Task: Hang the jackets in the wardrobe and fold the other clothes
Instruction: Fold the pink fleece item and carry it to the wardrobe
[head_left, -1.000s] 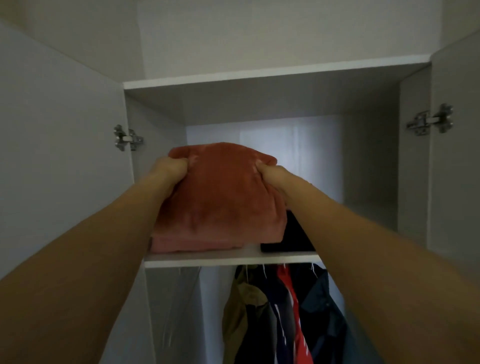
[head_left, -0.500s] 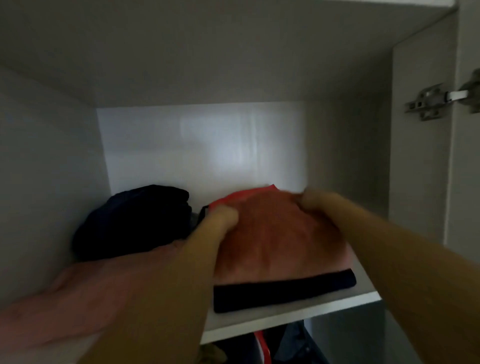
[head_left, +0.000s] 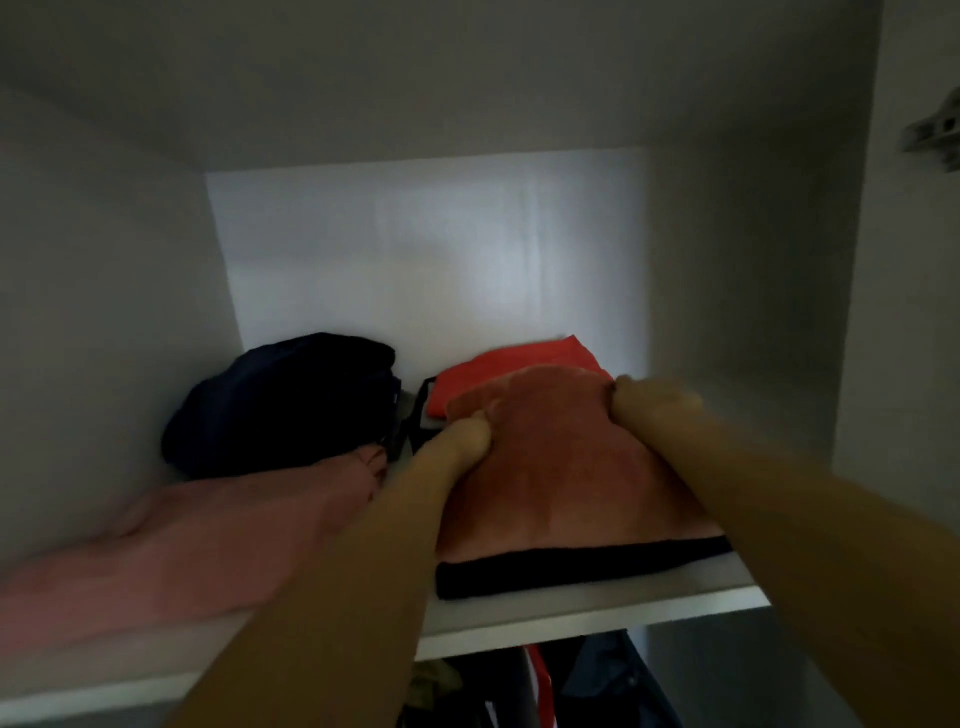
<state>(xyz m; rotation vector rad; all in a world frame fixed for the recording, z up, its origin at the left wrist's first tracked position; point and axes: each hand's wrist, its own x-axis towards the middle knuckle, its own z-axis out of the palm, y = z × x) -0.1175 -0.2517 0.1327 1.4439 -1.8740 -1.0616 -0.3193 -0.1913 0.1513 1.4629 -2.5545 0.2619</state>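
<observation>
— Where is the folded rust top (head_left: 550, 467)?

— On the wardrobe shelf (head_left: 597, 608), right half, lying on a black garment (head_left: 571, 571) whose edge shows along the near side. A brighter red piece (head_left: 519, 364) sticks out just behind it, toward the back wall.

— And the hands?

— Both are on the rust top. The left hand (head_left: 462, 439) pinches its far left corner, fingers curled shut on the cloth. The right hand (head_left: 649, 408) grips the far right corner the same way, closed on the fabric. Both forearms reach in from the near side.

— What else is on the shelf?

— A dark navy bundle (head_left: 280, 405) at the far left, bunched rather than flat. In front of it lies a pink garment (head_left: 182, 551), spread to the left near edge; it is blurred, so I can't tell how neatly it is folded.

— Anything below?

— Under the shelf, the tops of hanging jackets (head_left: 545, 686) show: dark blue, some red, an olive bit at left. A door hinge (head_left: 935, 135) sits at the upper right edge.
</observation>
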